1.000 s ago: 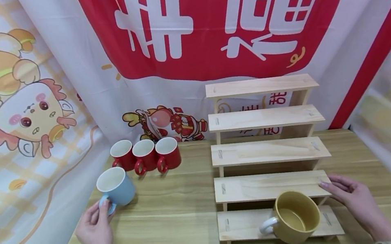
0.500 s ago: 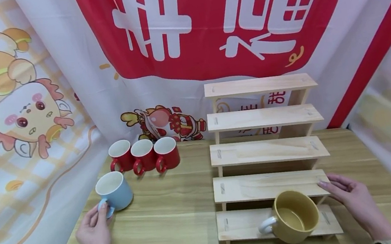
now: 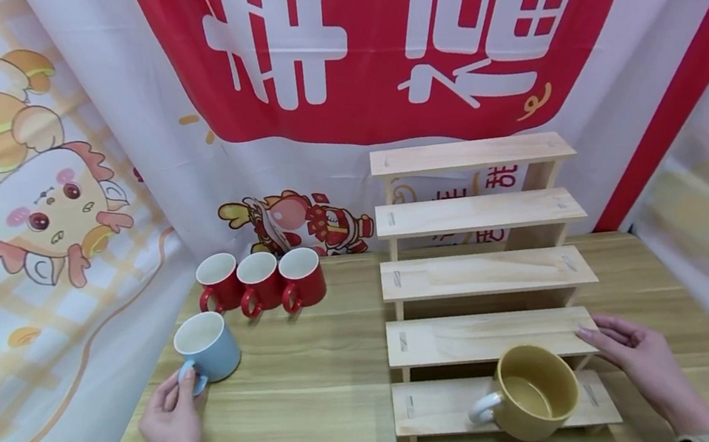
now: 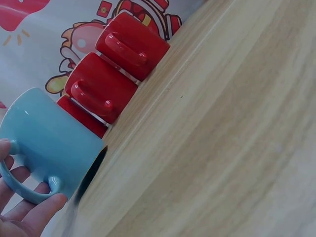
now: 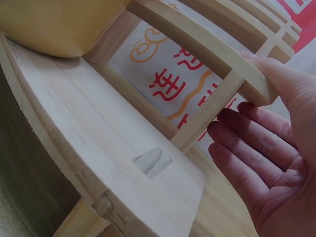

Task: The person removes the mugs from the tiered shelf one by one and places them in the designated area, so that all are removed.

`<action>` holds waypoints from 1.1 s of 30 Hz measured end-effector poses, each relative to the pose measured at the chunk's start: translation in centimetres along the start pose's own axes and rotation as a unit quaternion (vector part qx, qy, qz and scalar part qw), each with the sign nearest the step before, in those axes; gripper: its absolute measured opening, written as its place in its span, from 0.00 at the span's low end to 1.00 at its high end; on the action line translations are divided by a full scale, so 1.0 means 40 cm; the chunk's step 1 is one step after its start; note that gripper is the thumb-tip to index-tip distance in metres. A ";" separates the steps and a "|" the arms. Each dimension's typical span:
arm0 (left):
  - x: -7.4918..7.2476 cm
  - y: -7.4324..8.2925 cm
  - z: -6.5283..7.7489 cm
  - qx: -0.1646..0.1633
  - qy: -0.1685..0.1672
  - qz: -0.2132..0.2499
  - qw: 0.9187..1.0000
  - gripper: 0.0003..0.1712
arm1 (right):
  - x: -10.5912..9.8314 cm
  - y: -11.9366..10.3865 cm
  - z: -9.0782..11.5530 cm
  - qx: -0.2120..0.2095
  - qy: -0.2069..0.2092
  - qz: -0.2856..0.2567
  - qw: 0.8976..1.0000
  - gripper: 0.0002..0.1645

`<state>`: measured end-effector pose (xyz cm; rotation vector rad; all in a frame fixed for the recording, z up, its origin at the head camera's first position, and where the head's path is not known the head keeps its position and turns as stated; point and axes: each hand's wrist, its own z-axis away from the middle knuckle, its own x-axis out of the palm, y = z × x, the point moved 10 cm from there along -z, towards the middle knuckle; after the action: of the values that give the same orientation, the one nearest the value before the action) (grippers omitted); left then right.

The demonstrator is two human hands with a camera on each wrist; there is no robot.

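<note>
In the head view my left hand (image 3: 174, 422) pinches the handle of a light blue mug (image 3: 219, 352) at the table's left. The mug stands upright; its base (image 4: 96, 168) is at the tabletop in the left wrist view, with a dark shadow along one edge. On the right, my right hand (image 3: 644, 356) grips the end of the second-lowest board of a stepped wooden shelf (image 3: 457, 338). Its thumb lies on top of the board and the fingers (image 5: 261, 143) are below and beside it. A yellow mug (image 3: 541, 409) with a white handle sits on the lowest step.
Behind the blue mug, three red mugs (image 3: 260, 286) stand in a row, handles toward me. The upper steps (image 3: 481, 212) rise toward the printed cloth backdrop (image 3: 290, 140). Bare wood tabletop (image 3: 314, 375) lies between the blue mug and the shelf.
The blue mug has come down slightly and toward me with my left hand, then stayed put over the last half second. My right hand has kept its place on the shelf.
</note>
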<state>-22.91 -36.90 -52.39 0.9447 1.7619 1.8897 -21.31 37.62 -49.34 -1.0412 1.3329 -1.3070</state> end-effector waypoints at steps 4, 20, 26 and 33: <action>-0.002 -0.008 -0.002 -0.008 0.001 0.003 1.000 0.21 | 0.001 -0.004 0.003 -0.001 0.000 0.001 1.000 0.14; -0.019 -0.024 0.001 -0.013 0.012 -0.027 0.999 0.21 | 0.002 -0.001 0.006 0.000 0.001 -0.008 1.000 0.14; -0.021 -0.022 0.000 -0.007 0.015 -0.031 0.999 0.22 | -0.003 0.000 0.004 0.005 0.004 -0.003 1.000 0.13; -0.043 -0.028 -0.013 -0.025 0.025 -0.001 0.999 0.28 | 0.001 -0.008 0.006 0.004 0.004 0.007 1.000 0.12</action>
<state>-22.28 -38.30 -53.83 0.8845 1.7335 1.9639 -21.10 37.52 -49.02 -1.0203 1.3387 -1.3060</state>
